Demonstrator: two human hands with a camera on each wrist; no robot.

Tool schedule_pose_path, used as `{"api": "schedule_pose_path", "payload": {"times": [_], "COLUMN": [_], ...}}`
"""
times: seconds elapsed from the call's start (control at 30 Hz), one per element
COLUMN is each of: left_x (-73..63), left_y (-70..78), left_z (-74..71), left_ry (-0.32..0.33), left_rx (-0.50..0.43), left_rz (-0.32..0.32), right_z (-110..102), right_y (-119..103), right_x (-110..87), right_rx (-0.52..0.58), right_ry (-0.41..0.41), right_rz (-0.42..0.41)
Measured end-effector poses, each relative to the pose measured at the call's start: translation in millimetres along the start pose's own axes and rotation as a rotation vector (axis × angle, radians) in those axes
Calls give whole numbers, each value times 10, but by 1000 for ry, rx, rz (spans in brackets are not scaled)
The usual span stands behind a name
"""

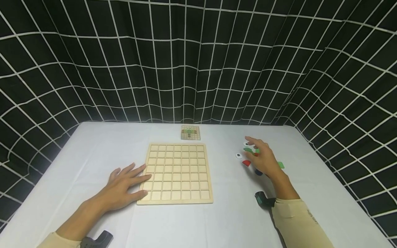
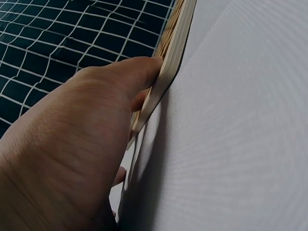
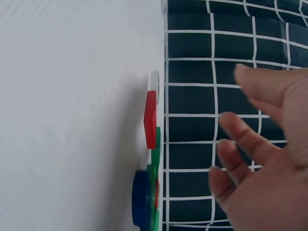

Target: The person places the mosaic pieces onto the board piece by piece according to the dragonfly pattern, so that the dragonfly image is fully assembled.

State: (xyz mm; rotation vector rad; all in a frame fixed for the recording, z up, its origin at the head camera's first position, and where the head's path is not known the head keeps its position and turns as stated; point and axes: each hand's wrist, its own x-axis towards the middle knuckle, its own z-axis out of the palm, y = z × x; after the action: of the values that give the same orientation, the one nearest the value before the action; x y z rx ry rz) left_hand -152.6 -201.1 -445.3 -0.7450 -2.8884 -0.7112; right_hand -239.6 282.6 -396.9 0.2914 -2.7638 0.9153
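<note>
In the head view my left hand (image 1: 122,188) rests with spread fingers on the left edge of a pale wooden grid board (image 1: 176,176). The left wrist view shows the thumb touching the board's rim (image 2: 169,72). My right hand (image 1: 265,159) hovers above a small group of coloured pieces, its fingers apart and nothing between them. Near it lie a red piece (image 1: 246,163), a white disc with a dark dot (image 1: 238,156), a green piece (image 1: 281,165) and a dark blue piece (image 3: 140,199). The hand partly hides several more pieces.
A small card (image 1: 190,133) with a printed grid pattern lies behind the board. White cloth (image 1: 229,213) covers the table. Black curtain (image 1: 192,62) with white grid lines stands around its back and sides. Dark devices are strapped at both wrists.
</note>
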Motion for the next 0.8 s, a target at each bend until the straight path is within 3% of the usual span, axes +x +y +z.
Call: {"api": "schedule_pose_path", "payload": {"times": [0.23,0.8], "left_x": [-3,2], "left_y": [-1,9], "left_z": [6,3], "left_ry": [-1,-9], "left_rx": [-6,-11], "left_rz": [2,-12], "right_z": [61,235], "right_y": [52,90], "right_x": [28,115], "right_rx": [5,-81], "right_ry": [-96,-182], "right_rz": [47,40]}}
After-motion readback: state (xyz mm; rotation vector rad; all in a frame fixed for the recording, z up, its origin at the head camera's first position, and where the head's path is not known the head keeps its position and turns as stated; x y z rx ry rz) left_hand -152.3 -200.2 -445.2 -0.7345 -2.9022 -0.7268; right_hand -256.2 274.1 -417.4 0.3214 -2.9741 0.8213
